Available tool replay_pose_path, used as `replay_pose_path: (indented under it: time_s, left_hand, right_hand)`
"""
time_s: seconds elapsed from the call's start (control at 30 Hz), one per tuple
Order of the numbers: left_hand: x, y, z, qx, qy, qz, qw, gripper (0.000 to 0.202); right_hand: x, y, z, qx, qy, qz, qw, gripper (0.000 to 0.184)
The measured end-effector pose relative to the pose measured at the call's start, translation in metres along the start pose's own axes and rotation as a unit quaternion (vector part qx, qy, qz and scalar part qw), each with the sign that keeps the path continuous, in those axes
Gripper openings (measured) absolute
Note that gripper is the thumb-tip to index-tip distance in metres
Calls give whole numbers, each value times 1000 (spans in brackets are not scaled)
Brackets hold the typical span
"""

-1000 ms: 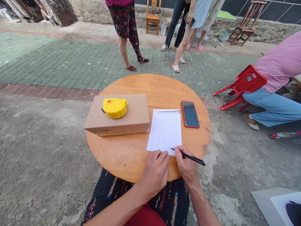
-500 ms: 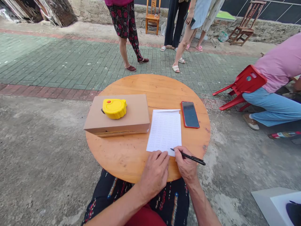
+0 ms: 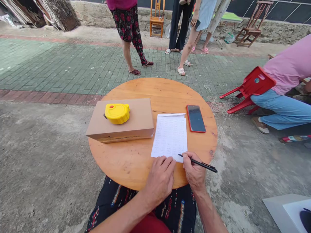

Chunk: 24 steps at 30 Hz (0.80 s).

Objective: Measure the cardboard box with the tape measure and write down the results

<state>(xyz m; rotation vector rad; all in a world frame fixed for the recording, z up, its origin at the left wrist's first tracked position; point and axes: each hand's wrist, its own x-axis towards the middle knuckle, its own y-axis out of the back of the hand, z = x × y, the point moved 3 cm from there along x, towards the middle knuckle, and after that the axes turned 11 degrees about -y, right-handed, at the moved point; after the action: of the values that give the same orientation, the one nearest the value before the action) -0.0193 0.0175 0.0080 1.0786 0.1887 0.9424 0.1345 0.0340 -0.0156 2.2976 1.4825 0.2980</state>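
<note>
My right hand (image 3: pixel 195 171) grips a black pen (image 3: pixel 204 165), its tip at the lower right part of a white paper sheet (image 3: pixel 170 134) covered in rows of small writing. My left hand (image 3: pixel 161 174) lies palm down at the sheet's bottom edge, fingers stretched out and resting on it; it holds nothing. The sheet lies on a round wooden table (image 3: pixel 126 161). Left of it is a brown cardboard box (image 3: pixel 141 113) with a yellow tape measure (image 3: pixel 117 113) on top. To the right of the sheet rests a phone (image 3: pixel 196 118) with a red edge.
A person in pink sits on a red plastic chair (image 3: pixel 259 84) at the right. Several people stand on the green paving beyond the table. A bottle (image 3: pixel 295 138) lies on the ground at the right, and a white box (image 3: pixel 286 207) is at the lower right.
The pen tip has shifted slightly to the right along the bottom of the sheet, with my right hand moving alongside. My left hand stays on the sheet's edge.
</note>
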Motion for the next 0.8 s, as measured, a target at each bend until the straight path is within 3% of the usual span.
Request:
replay_pose_path:
  time_s: [0.8]
  left_hand:
    - [3,1,0,5,7,-11,1000,35]
  right_hand:
    - [2,-2,-16,-62,51,7,997,21]
